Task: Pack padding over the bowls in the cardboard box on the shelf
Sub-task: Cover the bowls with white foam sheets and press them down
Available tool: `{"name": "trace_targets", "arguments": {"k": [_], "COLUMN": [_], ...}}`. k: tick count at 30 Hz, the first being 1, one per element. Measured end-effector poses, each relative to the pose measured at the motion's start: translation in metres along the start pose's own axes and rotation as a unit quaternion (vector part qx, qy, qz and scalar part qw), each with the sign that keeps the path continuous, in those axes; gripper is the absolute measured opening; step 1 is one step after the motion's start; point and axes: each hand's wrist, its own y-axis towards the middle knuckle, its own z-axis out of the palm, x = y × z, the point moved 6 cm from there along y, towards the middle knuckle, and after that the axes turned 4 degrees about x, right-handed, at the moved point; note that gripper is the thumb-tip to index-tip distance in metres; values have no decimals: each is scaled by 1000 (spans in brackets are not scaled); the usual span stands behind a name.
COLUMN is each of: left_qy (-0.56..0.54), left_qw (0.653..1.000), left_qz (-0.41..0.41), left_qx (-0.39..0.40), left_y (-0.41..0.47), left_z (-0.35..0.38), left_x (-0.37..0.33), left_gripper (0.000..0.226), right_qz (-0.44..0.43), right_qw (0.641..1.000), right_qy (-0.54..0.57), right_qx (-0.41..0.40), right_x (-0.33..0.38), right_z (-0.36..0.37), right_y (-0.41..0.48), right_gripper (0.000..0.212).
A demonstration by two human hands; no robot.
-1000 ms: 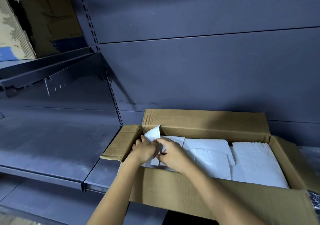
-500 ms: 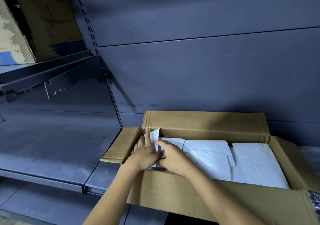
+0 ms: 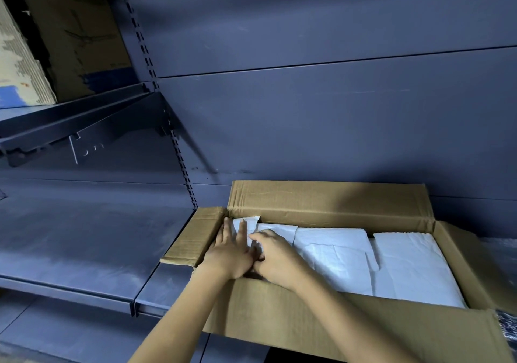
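Padding [image 3: 335, 253]: its left-end corner, raised between the 2 hands 1.0 s ago, now lies flat; the white sheets overlap across the whole inside of the box.
Cardboard box [image 3: 307, 323]: open on the grey shelf [image 3: 84, 239], near flap hanging toward the camera.
Left hand [image 3: 230, 253]: fingers straight and spread, pressing the padding down by the left wall.
Right hand [image 3: 277, 256]: touching the left hand, fingers curled on the padding; whether they pinch it cannot be told.
Rear flap [image 3: 330, 197]: upright against the back panel.
Upper shelf [image 3: 70, 116]: cartons [image 3: 75, 40] leaning.
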Motion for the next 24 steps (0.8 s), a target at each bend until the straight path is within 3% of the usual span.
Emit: {"name": "trace_targets", "arguments": {"k": [5,11,15,20,24], "left_qy": [128,130,243,188,154], "left_qw": [990,990,967,977,985], "left_qz": [44,43,36,91,74], "left_qx": [-27,22,-64,-47,-24], "left_y": [10,12,13,13,19], "left_z": [-2,4,-5,-2,1], "left_x": [2,2,3,1,2], "left_gripper": [71,68,70,110,78], "right_qz": [-31,29,53,73,113], "right_qw": [996,991,988,983,980], "right_qy": [-74,-133,-146,-167,-165], "right_qx": [-42,4,0,-21,2], "right_x": [4,-5,-10,-12,-15], "right_z": [-2,4,5,3,4], "right_y": [-3,0,0,1,0], "right_gripper": [53,47,46,47,60]}}
